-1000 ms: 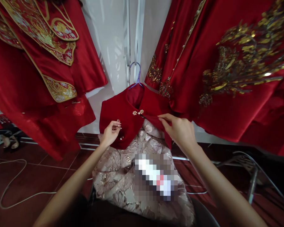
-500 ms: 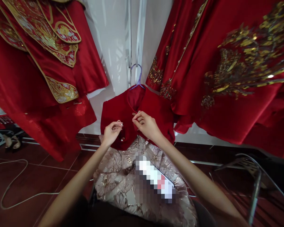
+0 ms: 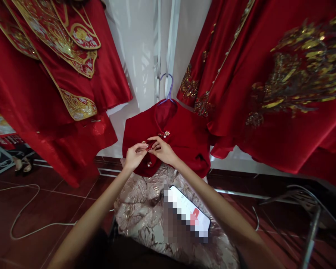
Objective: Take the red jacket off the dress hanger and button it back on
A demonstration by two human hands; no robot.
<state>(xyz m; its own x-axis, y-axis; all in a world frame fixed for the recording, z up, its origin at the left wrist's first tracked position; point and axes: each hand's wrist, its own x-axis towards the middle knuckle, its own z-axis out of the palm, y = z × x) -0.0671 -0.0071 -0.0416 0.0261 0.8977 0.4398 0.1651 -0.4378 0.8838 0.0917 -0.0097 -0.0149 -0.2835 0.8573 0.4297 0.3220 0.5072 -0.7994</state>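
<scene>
A short red jacket [image 3: 192, 136] hangs in front of me on a purple hanger [image 3: 170, 85], its lower part over my lap. My left hand [image 3: 136, 156] pinches the jacket's front edge near a beaded button [image 3: 143, 142]. Close against it, my right hand [image 3: 164, 152] has its thumb and fingers closed on the same front edge, the index finger raised a little. Just above the right hand, a flower-shaped pearl clasp [image 3: 166, 133] sits near the collar. Another pearl button [image 3: 149, 164] shows below the left hand. The fabric between my fingertips is partly hidden.
A lit phone [image 3: 189, 209] lies on shiny floral fabric [image 3: 140, 220] over my lap. Embroidered red garments hang left [image 3: 81, 74] and right [image 3: 240, 74]. A white cable [image 3: 39, 192] and black shoes [image 3: 24, 164] are on the tiled floor; a metal frame [image 3: 310, 228] stands at right.
My right hand has moved down and left from the upper clasp to meet my left hand at the front edge. The clasp near the collar is now uncovered. The view has shifted slightly.
</scene>
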